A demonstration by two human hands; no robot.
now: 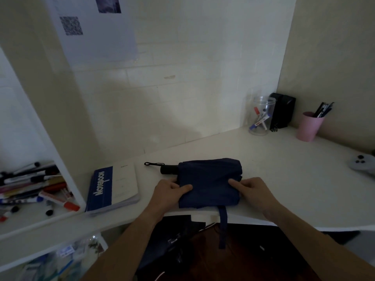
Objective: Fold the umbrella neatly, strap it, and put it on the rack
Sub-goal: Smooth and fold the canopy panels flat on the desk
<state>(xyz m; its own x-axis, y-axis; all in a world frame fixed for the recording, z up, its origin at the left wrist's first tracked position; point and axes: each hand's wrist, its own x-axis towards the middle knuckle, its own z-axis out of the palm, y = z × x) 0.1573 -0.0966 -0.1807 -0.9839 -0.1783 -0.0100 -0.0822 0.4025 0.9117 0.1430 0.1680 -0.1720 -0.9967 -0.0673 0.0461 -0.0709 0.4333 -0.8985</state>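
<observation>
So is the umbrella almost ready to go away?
About halfway. The umbrella is collapsed and lies flat on the desk. The left hand and right hand pinch its near edge, tidying the folds. The strap dangles loose over the desk's edge, so strapping and racking remain.

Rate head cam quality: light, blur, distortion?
Head view: dim overall, brighter patch on the wall; navy umbrella reads nearly flat black, folds hard to see; wide-angle bends the desk edge; slight softness, marker tray blurriest.

Dim, soft picture; pale light on the wall (182, 110), edges bowed by the wide lens.
</observation>
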